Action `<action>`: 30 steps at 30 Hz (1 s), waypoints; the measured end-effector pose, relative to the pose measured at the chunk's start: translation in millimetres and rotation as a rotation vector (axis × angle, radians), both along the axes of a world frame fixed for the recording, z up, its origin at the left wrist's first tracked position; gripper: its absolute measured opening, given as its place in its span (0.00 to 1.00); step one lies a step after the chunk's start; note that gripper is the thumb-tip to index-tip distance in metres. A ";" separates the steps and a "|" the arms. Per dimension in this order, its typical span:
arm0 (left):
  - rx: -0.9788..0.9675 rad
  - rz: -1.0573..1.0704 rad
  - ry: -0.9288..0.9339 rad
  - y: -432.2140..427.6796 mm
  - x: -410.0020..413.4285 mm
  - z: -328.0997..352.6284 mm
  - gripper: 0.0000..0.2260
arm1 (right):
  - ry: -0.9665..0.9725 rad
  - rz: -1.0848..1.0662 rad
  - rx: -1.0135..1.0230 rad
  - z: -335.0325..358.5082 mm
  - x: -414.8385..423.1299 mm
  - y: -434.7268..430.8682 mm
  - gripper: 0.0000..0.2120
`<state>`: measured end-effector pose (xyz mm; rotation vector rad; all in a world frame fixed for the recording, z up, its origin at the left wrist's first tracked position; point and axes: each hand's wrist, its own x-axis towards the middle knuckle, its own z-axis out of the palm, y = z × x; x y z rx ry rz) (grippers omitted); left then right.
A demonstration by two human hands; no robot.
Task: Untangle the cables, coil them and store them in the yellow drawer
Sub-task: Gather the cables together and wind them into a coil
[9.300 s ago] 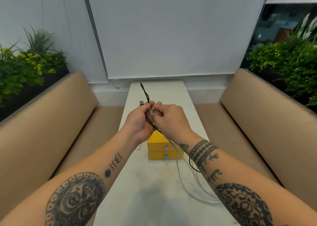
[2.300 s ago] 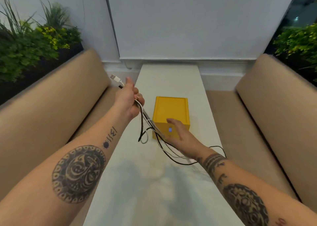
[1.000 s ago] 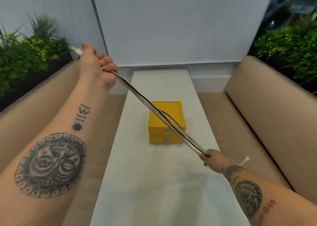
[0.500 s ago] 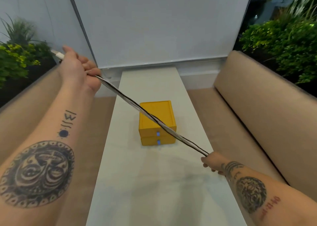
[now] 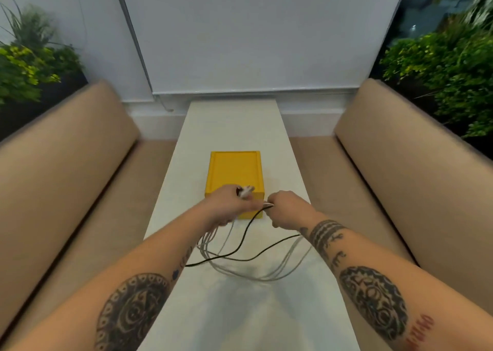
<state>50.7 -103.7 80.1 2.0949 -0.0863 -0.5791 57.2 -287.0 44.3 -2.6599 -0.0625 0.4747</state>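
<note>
A yellow drawer box [image 5: 234, 172] stands in the middle of the narrow white table [image 5: 234, 126]. My left hand [image 5: 229, 204] and my right hand [image 5: 286, 208] are close together just in front of the box, both shut on a bundle of cables. White plugs stick out above my left fist. Several white cables [image 5: 266, 276] and one black cable [image 5: 240, 246] hang down from both hands in slack loops onto the table between my forearms. My hands hide the drawer fronts.
Tan padded benches [image 5: 66, 164] [image 5: 413, 158] run along both sides of the table. Green plants [image 5: 29, 65] [image 5: 448, 65] stand behind each bench. A white blind [image 5: 253, 30] covers the wall beyond the table's far end.
The cables were stretched taut between my raised left hand and my low right hand. Now both hands have come together in front of the box and the cables sag in loops.
</note>
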 end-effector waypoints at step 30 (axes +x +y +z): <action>0.575 0.146 -0.266 149.0 71.0 0.8 0.21 | 0.137 -0.440 -0.025 -90.7 -66.4 -59.7 0.21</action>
